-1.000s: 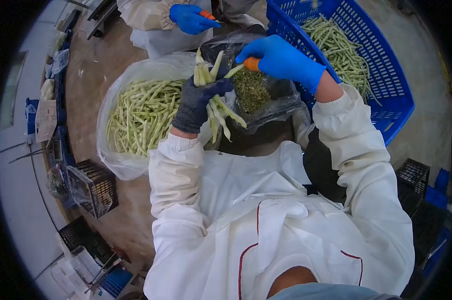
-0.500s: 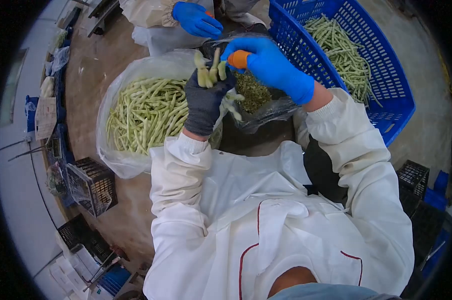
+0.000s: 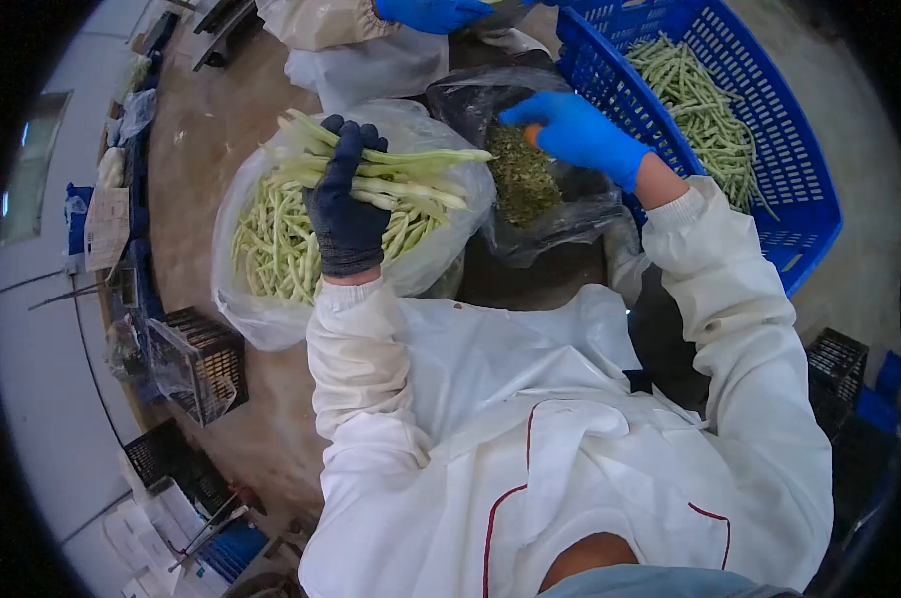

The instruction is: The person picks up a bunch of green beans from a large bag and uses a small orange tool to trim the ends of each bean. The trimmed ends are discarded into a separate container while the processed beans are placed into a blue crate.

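Note:
My left hand (image 3: 346,209), in a dark grey glove, is closed around a bunch of long green beans (image 3: 421,169) held crosswise, their ends sticking out both sides. It is over a clear plastic bag (image 3: 233,299) filled with more green beans (image 3: 281,244). My right hand (image 3: 582,135), in a blue glove, is closed on a small orange-handled tool (image 3: 534,137); the rest of it is hidden. That hand hovers above a dark plastic bag (image 3: 560,234) holding green trimmings (image 3: 520,179), apart from the bunch.
A blue slatted crate (image 3: 784,130) with beans (image 3: 705,120) stands at the right. Across from me is a co-worker's blue-gloved hand (image 3: 436,12). Black crates (image 3: 206,364) are on the left floor, another (image 3: 835,364) on the right.
My left hand has moved left over the bean bag, and the bunch now lies sideways. My right hand has drawn away to the right. The co-worker's hand has shifted up in view.

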